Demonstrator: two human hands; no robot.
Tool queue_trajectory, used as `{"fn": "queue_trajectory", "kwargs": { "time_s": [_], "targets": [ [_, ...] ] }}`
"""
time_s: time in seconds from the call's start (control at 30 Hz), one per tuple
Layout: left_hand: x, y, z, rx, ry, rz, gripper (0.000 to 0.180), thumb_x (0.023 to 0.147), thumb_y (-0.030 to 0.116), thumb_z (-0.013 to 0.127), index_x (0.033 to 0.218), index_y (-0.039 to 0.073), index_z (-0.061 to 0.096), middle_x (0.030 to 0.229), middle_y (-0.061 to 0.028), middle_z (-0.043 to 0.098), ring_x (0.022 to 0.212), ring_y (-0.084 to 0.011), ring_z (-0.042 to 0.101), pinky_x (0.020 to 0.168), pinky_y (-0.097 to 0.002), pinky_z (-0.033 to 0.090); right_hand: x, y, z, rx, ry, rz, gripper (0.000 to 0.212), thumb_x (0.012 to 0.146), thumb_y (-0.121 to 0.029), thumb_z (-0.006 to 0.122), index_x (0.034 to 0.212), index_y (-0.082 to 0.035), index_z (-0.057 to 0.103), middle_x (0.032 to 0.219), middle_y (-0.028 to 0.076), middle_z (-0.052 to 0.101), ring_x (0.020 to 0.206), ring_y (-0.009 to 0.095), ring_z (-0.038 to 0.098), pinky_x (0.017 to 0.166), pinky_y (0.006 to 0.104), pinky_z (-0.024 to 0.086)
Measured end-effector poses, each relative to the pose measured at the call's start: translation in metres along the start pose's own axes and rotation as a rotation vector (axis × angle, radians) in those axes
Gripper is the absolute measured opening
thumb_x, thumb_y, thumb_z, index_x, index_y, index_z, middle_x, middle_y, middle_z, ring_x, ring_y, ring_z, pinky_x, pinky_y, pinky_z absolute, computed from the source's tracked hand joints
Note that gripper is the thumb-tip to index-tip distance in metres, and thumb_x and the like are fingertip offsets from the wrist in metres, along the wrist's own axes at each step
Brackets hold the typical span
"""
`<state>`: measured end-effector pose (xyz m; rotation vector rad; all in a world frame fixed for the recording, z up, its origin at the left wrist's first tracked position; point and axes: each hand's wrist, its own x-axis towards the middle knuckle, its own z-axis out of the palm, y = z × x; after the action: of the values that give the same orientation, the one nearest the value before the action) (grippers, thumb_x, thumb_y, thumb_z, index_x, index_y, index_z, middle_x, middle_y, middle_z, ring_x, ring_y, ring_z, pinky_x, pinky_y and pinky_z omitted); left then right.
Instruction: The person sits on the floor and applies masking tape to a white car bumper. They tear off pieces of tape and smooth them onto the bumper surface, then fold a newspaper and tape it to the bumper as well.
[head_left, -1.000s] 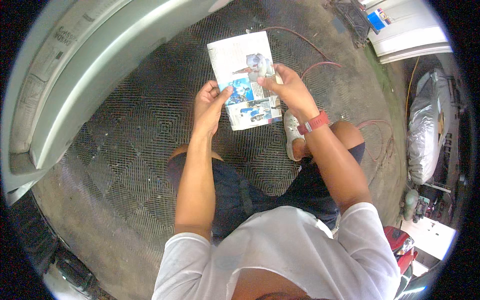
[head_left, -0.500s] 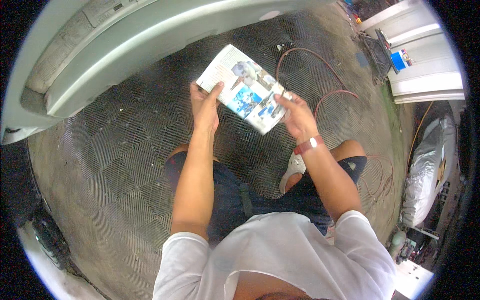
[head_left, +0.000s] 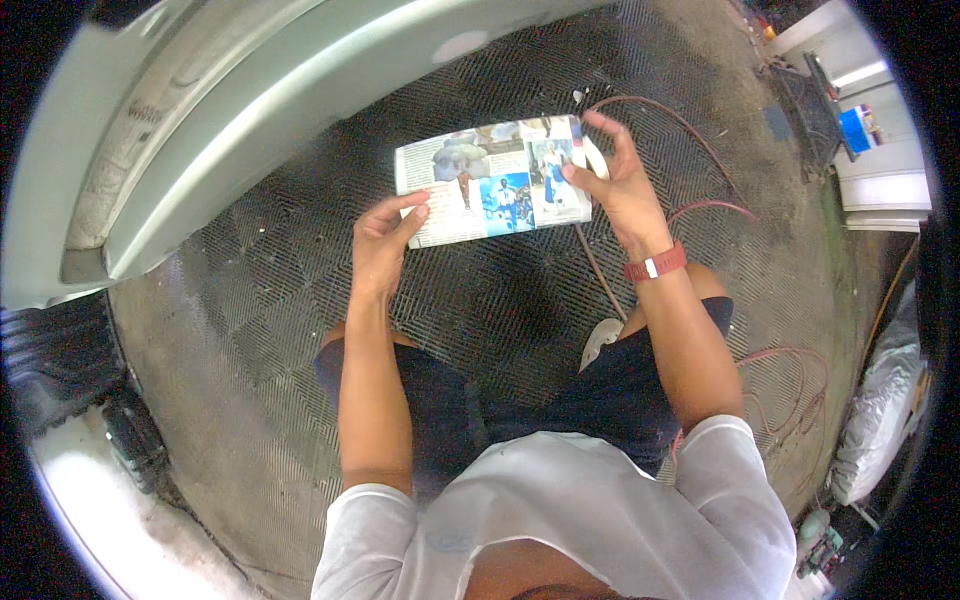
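Observation:
Both hands hold a folded sheet of newspaper (head_left: 490,190) printed with text and colour photos, spread almost level in front of me above the floor. At its lower left corner, my left hand (head_left: 383,240) is closed, thumb on top and fingers beside it. My right hand (head_left: 628,185) grips the right end with the thumb on the printed face and the fingers behind the edge, where a curled fold of paper shows. A red watch band (head_left: 655,263) circles my right wrist.
A pale silver-green vehicle panel (head_left: 270,110) curves across the upper left. Beneath me lies dark ribbed matting (head_left: 280,250). A reddish hose (head_left: 680,130) loops on the floor at right. A blue container (head_left: 857,130) and a silver cover (head_left: 875,410) sit farther right.
The newspaper has turned counterclockwise from a steep slant to nearly level. My right hand has risen with its end, while my left hand has moved slightly down and left.

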<state>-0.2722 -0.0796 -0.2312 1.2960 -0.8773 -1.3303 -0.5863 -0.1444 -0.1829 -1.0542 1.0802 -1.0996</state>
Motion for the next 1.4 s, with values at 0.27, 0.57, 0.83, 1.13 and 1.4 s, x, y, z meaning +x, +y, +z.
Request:
{"fn": "queue_trajectory", "kwargs": {
  "time_s": [0.27, 0.57, 0.83, 1.13, 1.4],
  "targets": [
    [-0.037, 0.035, 0.025, 0.116, 0.191, 0.087, 0.043, 0.091, -0.004, 0.078, 0.133, -0.003, 0.071, 0.123, -0.0126, 0.075, 0.112, -0.0168, 0.069, 0.102, -0.0319, 0.053, 0.045, 0.019, -0.03, -0.22, -0.289, -0.21, 0.025, 0.094, -0.001, 0.074, 0.119, -0.004, 0.075, 0.116, 0.006, 0.075, 0.1, 0.011, 0.069, 0.09, 0.0269, 0.054],
    [-0.056, 0.086, 0.097, 0.868, 0.451, 0.046, 0.033, 0.089, 0.004, 0.083, 0.123, 0.005, 0.08, 0.092, -0.0028, 0.075, 0.073, -0.0095, 0.055, 0.068, -0.0288, 0.049, 0.063, 0.026, -0.055, -0.417, -0.394, -0.23, 0.025, 0.096, -0.007, 0.074, 0.12, 0.0, 0.075, 0.112, 0.006, 0.076, 0.098, 0.014, 0.069, 0.095, 0.0312, 0.053],
    [-0.038, 0.091, 0.109, 1.627, 0.351, 0.435, 0.025, 0.092, 0.018, 0.077, 0.114, 0.007, 0.079, 0.115, -0.0189, 0.073, 0.103, -0.0377, 0.066, 0.097, -0.0459, 0.051, 0.085, 0.051, -0.058, -0.144, -0.512, -0.116, 0.02, 0.098, -0.02, 0.072, 0.109, -0.004, 0.073, 0.103, 0.012, 0.077, 0.095, 0.024, 0.072, 0.089, 0.0369, 0.054],
    [0.033, 0.081, 0.17, 1.049, -0.392, -0.299, 0.05, 0.093, 0.034, 0.082, 0.126, -0.001, 0.07, 0.126, -0.0201, 0.074, 0.112, -0.0281, 0.073, 0.097, -0.0396, 0.055, 0.088, 0.05, -0.086, -0.208, -0.573, -0.157, 0.023, 0.098, -0.025, 0.074, 0.11, -0.006, 0.074, 0.098, 0.007, 0.075, 0.088, 0.016, 0.069, 0.079, 0.0335, 0.054],
    [0.062, 0.031, 0.174, 0.034, -0.199, -0.423, 0.039, 0.102, 0.023, 0.073, 0.131, -0.001, 0.064, 0.118, -0.0146, 0.077, 0.105, -0.0225, 0.075, 0.095, -0.0392, 0.062, 0.075, 0.048, -0.091, 0.094, -0.179, 0.106, 0.029, 0.101, -0.033, 0.074, 0.117, -0.009, 0.074, 0.109, 0.002, 0.074, 0.092, 0.008, 0.064, 0.072, 0.024, 0.048]
  ]
}}
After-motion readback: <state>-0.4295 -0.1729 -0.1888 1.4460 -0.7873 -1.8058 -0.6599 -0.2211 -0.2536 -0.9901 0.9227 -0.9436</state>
